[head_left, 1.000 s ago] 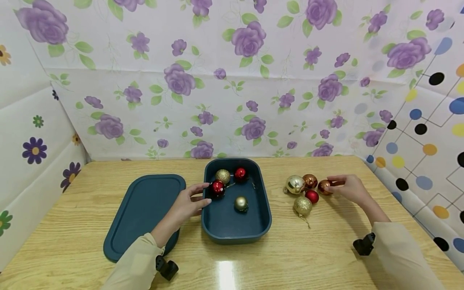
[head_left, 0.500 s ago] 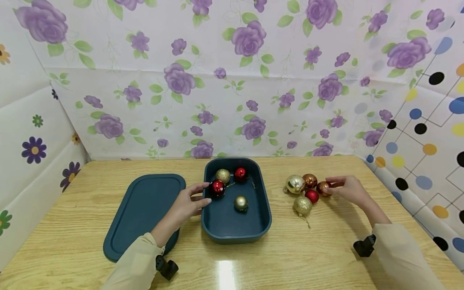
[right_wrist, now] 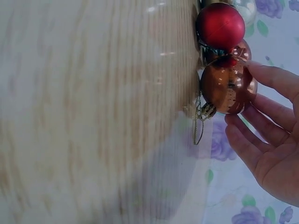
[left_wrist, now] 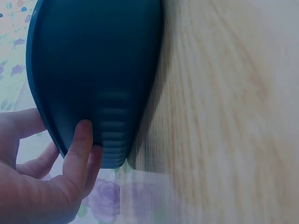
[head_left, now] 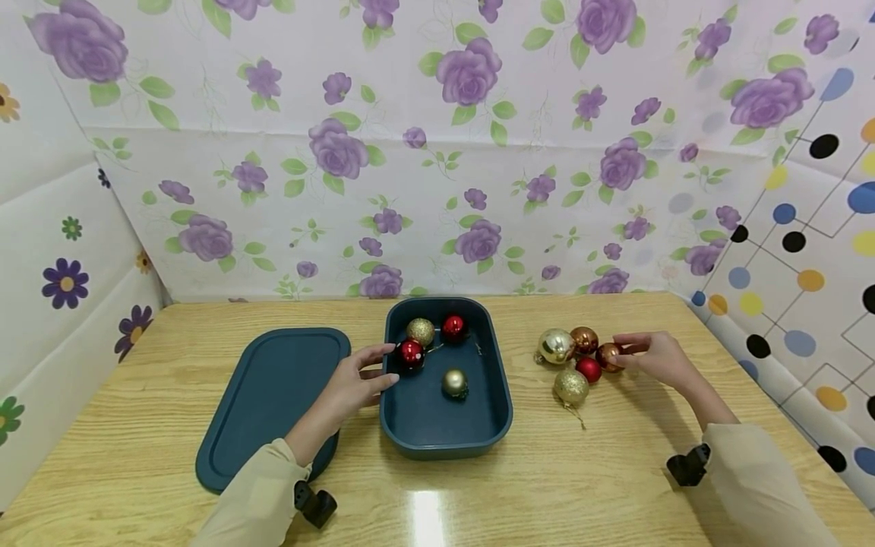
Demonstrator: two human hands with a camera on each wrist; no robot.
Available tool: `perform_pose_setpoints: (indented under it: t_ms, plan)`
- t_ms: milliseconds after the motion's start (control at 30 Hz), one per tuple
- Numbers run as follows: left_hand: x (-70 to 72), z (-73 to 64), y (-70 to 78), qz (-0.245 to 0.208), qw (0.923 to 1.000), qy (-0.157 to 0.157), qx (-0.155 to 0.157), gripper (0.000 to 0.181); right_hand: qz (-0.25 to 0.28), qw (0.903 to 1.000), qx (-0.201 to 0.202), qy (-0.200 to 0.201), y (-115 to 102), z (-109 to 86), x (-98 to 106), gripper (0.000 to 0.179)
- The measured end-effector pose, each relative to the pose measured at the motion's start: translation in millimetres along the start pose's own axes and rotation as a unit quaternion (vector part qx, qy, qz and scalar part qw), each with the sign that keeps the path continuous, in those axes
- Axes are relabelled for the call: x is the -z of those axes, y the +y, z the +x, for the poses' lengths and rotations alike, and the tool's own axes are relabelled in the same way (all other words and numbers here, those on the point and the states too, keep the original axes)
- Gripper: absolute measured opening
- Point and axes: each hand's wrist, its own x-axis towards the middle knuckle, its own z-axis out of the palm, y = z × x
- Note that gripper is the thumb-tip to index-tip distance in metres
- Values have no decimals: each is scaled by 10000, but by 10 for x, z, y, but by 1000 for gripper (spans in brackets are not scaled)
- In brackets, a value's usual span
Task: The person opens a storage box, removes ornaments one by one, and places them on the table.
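My left hand (head_left: 355, 386) holds the left rim of a dark teal box (head_left: 444, 453), some fingers against its outer wall in the left wrist view. Inside the box lie a shiny red Christmas ball with white dots (head_left: 410, 355), a plain red one (head_left: 453, 328), a gold glitter one (head_left: 420, 332) and a smooth gold one (head_left: 454, 384). On the right, my right hand (head_left: 658, 357) pinches a shiny copper Christmas ball (right_wrist: 226, 88) between thumb and fingers, its gold cap and string hanging toward the table. It sits close beside a red ball (right_wrist: 220, 25) and a second copper ball (head_left: 584, 341).
Beside those copper balls, a large pale gold ball (head_left: 557, 346) and a gold glitter ball with a string (head_left: 570, 387) rest on the wooden table (head_left: 533, 494). A flat teal lid (head_left: 273, 403) lies left of the box, partly under the left forearm. Flowered cloth (head_left: 410, 190) hangs behind.
My right hand has shifted slightly left with the copper Christmas ball, closer to the red one. The left hand and the box have stayed in place.
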Motion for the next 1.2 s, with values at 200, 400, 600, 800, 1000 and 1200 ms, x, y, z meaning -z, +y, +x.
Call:
perform_pose_setpoints:
  t_ms: [200,400,600,800,1000,1200]
  plan:
    - [4,-4,5,-6,10000,-14,3,50,-6,9998,176,133,-47,-15,39,58]
    - [6,-1,2,-7,10000,4,29,50,92,9985,459,284,-280,2,62,58]
    - [3,8,3,8,10000,8,41,49,590,9953,760,66,-688,54,-33,59]
    - [2,5,12,31,10000,8,45,49,819,9881,1282,-240,-1081,137,-226,54]
    - [0,4,16,57,10000,26,65,49,930,9790,1749,-479,-1406,198,-488,51]
    - [-2,3,17,64,10000,22,69,50,691,9705,2140,-868,-1638,199,-770,49]
